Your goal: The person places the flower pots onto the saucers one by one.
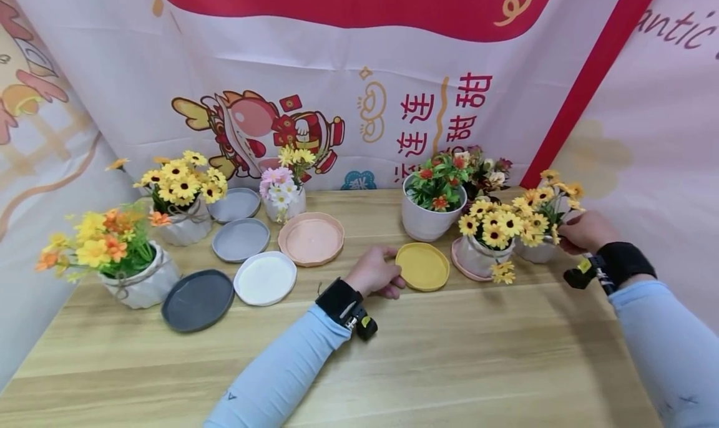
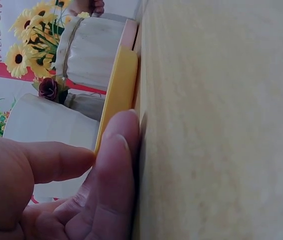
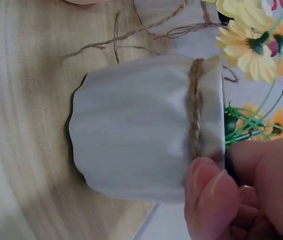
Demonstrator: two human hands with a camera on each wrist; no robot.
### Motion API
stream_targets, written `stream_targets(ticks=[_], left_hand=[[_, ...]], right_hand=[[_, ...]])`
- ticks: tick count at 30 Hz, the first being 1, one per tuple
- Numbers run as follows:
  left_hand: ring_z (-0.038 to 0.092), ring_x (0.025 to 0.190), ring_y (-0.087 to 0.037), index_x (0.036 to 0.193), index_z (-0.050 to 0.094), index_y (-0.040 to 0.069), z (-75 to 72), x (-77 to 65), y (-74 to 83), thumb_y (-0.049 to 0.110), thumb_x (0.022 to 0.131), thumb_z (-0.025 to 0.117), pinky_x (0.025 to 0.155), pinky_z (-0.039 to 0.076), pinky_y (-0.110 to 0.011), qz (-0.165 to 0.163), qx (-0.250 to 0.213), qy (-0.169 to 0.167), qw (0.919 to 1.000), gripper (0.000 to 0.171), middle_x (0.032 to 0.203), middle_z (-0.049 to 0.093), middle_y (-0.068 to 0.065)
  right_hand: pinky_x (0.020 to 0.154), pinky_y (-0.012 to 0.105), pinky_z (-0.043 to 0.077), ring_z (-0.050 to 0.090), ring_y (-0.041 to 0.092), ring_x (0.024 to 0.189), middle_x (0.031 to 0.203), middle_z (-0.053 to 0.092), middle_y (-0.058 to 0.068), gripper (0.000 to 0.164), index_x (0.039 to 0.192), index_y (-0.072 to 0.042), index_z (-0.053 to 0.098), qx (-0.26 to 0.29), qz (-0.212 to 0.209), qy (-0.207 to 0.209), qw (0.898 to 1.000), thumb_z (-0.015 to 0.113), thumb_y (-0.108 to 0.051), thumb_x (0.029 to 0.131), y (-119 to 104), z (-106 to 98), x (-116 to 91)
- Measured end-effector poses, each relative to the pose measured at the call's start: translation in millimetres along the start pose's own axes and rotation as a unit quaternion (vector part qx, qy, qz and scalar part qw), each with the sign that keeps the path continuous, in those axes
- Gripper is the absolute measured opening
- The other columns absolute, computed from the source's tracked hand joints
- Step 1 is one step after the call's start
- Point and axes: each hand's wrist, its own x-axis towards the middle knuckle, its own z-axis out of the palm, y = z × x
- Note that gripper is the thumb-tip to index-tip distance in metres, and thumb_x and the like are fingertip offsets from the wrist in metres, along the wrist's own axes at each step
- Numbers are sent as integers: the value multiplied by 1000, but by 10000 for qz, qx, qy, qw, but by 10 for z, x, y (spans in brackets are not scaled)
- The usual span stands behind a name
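In the head view, my left hand (image 1: 376, 273) is at the left edge of a yellow plant saucer (image 1: 422, 267). The left wrist view shows thumb and fingers pinching the saucer's rim (image 2: 119, 85), with fingers between rim and tabletop. Far right, my right hand (image 1: 588, 233) grips a white flowerpot (image 1: 537, 251) of yellow daisy-like flowers. Up close, the thumb is over the rim and the fingers press the outside of the pot (image 3: 136, 127) by its twine. That pot stands upright on the wood. Beside it, another flowerpot (image 1: 489, 256) sits on a pink saucer (image 1: 459, 262).
Behind the yellow saucer stands a white pot with red flowers (image 1: 432, 209). On the left are a peach saucer (image 1: 311, 238), a white saucer (image 1: 266, 278), a dark grey saucer (image 1: 198, 300), two lighter grey ones and several potted flowers (image 1: 140, 278). A printed cloth (image 1: 337, 53) hangs behind the table.
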Motion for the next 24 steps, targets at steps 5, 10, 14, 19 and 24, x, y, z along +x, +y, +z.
stream_targets(ticks=[5,10,14,19,24], left_hand=[[63,49,-19,145,42,1,5,-2,5,2,97,55,44,56,-29,3,50,-3,10000,50,78,72,-17],[63,49,-19,145,41,1,-5,-1,10,3,97,55,45,56,-29,-25,68,8,10000,50,78,72,-17],[63,49,-19,145,42,2,-9,14,5,3,98,54,44,56,-29,-61,93,60,9999,49,78,72,-16],[62,48,-18,144,43,2,-6,22,-12,2,97,54,43,55,-28,-56,69,104,9999,49,78,72,-17],[62,48,-18,144,43,2,11,18,-3,2,96,53,43,55,-28,-39,107,106,9999,49,78,72,-16]], right_hand=[[58,28,58,67,17,59,64,68,4,35,93,14,65,345,33,256,9991,46,-15,96,96,-49,-198],[58,32,60,67,18,63,70,69,7,46,115,24,51,324,64,384,9987,43,-17,98,84,-151,-449],[57,32,59,66,16,61,70,68,7,49,119,27,47,246,101,598,9979,41,-18,100,-21,-230,-662],[53,32,58,62,19,59,67,64,8,48,119,26,47,-23,211,989,9949,40,-18,102,-181,-305,-873],[51,33,58,61,22,58,67,62,11,49,123,28,43,-256,209,1354,9902,40,-17,104,-392,-410,-1081]])
